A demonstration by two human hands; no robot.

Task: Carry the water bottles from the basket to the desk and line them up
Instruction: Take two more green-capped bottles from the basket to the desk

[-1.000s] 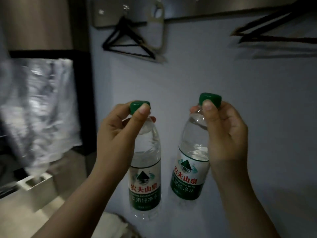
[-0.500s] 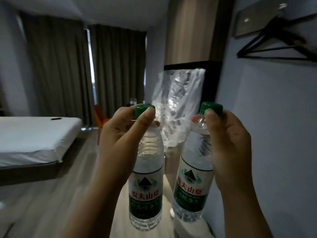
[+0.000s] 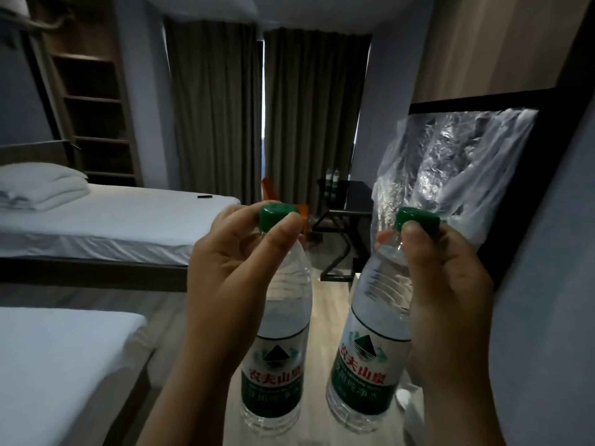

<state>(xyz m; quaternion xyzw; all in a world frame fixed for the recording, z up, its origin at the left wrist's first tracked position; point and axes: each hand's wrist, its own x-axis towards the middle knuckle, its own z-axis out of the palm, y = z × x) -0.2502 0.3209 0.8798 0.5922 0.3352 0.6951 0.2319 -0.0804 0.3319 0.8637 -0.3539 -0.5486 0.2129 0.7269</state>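
I hold two clear water bottles with green caps and green-and-white labels, both hanging upright in front of me. My left hand (image 3: 231, 278) pinches the left bottle (image 3: 277, 358) by its cap and neck. My right hand (image 3: 450, 297) pinches the right bottle (image 3: 370, 358) the same way. A dark desk (image 3: 351, 214) stands far off by the curtains, with two more bottles (image 3: 332, 176) standing side by side on it. The basket is not in view.
Two white beds (image 3: 122, 220) fill the left side. An orange chair (image 3: 301, 209) stands beside the desk. A black frame draped in clear plastic (image 3: 450, 162) juts out on the right, next to a grey wall. Pale wooden floor (image 3: 335, 291) runs between the beds and the wall towards the desk.
My view has swung left from the wall with hangers to the room, so the beds, curtains and desk now show. Both hands keep the same hold on the bottles.
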